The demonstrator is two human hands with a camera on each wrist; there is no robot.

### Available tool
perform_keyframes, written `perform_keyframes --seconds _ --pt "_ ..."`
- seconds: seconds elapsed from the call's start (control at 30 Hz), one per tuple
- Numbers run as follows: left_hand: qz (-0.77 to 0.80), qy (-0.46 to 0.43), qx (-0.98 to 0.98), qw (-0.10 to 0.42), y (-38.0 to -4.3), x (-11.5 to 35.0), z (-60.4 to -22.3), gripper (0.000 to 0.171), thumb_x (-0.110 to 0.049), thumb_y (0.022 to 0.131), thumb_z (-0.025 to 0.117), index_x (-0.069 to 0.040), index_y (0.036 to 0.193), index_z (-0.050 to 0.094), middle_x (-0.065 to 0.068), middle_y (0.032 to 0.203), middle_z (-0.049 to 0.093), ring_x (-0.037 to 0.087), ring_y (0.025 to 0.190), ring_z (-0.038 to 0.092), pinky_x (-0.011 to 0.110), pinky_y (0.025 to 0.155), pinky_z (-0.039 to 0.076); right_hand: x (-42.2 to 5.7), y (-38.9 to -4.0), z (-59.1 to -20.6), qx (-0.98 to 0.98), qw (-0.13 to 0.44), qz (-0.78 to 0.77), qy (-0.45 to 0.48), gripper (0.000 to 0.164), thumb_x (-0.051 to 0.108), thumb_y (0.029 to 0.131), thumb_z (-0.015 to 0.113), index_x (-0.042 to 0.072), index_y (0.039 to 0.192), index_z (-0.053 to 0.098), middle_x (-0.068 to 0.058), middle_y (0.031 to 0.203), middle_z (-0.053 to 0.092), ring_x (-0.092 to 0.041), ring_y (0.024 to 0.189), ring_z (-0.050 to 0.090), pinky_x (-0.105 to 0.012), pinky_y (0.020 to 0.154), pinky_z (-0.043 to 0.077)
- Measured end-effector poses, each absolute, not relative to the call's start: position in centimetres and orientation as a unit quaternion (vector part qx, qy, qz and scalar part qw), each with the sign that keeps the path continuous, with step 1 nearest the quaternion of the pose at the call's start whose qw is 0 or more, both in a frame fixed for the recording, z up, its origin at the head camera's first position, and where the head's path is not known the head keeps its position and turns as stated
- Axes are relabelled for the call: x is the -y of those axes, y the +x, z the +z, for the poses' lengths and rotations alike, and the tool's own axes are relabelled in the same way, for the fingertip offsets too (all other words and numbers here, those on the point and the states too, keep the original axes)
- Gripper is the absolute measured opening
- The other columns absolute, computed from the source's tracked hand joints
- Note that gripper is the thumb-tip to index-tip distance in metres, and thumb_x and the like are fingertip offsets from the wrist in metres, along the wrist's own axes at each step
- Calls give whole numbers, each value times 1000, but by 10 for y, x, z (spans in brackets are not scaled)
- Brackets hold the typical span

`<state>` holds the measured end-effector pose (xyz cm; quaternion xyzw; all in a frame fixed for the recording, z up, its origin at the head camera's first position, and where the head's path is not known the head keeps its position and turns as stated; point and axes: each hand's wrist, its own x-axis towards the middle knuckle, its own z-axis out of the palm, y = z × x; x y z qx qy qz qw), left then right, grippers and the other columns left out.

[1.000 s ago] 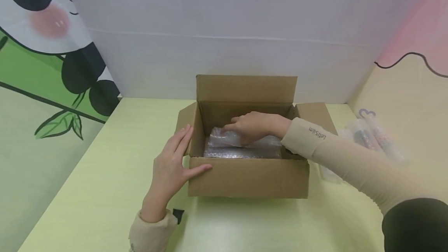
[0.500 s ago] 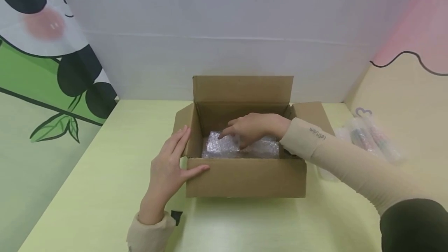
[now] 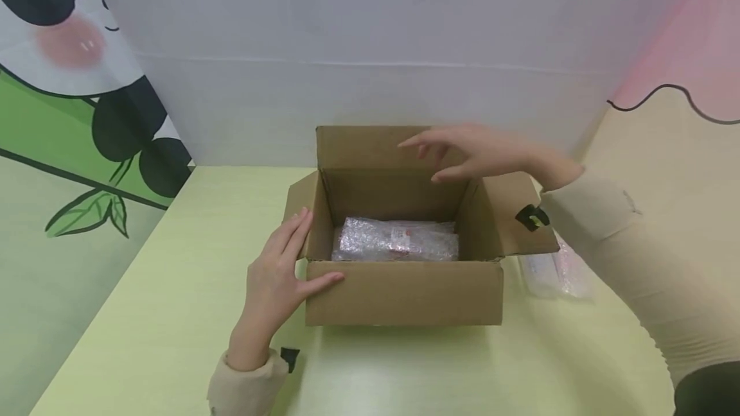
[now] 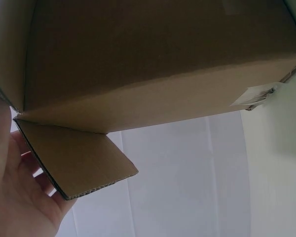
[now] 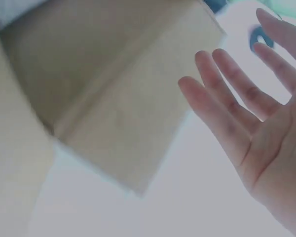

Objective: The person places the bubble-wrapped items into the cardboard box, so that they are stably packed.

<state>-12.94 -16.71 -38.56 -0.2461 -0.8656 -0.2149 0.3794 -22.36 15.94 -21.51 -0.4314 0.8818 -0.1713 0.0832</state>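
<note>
An open cardboard box (image 3: pixel 405 294) stands on the table with its flaps folded outward. Inside lies a bubble-wrapped package (image 3: pixel 370 236) with a small white label. My left hand (image 3: pixel 274 281) rests at the box's front left corner, fingers straight along the left flap and thumb on the front flap. From the left wrist view, the left hand's fingers show beside a flap (image 4: pixel 76 160). Over the back right of the box, my right hand (image 3: pixel 480 149) hovers with spread fingers and nothing in it; the right wrist view shows its palm facing the camera.
To the right of the box, partly behind my right sleeve, lie clear-wrapped items (image 3: pixel 552 275) on the pale table (image 3: pixel 173 313). A white backdrop (image 3: pixel 289 101) rises behind the box, and printed panels stand on both sides.
My right hand has lifted off the package, out of the box, and moved up and right. The package now lies uncovered. My left hand stays at the same corner.
</note>
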Motion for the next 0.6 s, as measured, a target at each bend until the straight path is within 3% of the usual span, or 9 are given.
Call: perform_keyframes --seconds 0.17,0.33,0.5,0.6 --pt "-213 -243 867 379 -130 168 -386 98 -80 80 43 -2 140 50 17 136 57 35 122 56 44 70 59 -203 -214 -199 -912 37 -199 -357 63 14 93 65 30 148 39 -4 126 60 -18 109 62 -32 85 55" --pt "-214 -243 865 384 -130 169 -386 98 -80 80 43 -2 140 50 17 136 57 35 121 57 43 69 59 -246 -205 -199 -933 11 -226 -280 61 22 96 61 41 147 34 5 126 57 1 109 57 -18 85 51" --pt "-215 -244 864 384 -131 170 -386 98 -80 80 43 -2 139 50 18 136 57 35 121 57 45 73 58 -286 -204 -224 -943 -28 -239 -229 62 19 96 61 34 149 35 -2 128 59 16 101 53 -10 78 43" --pt "-213 -243 866 381 -132 171 -386 99 -80 80 42 -1 139 50 18 136 57 36 121 56 45 73 58 -306 -207 -249 -956 -34 -230 -180 61 25 96 61 29 151 34 -8 128 59 10 103 55 -18 78 47"
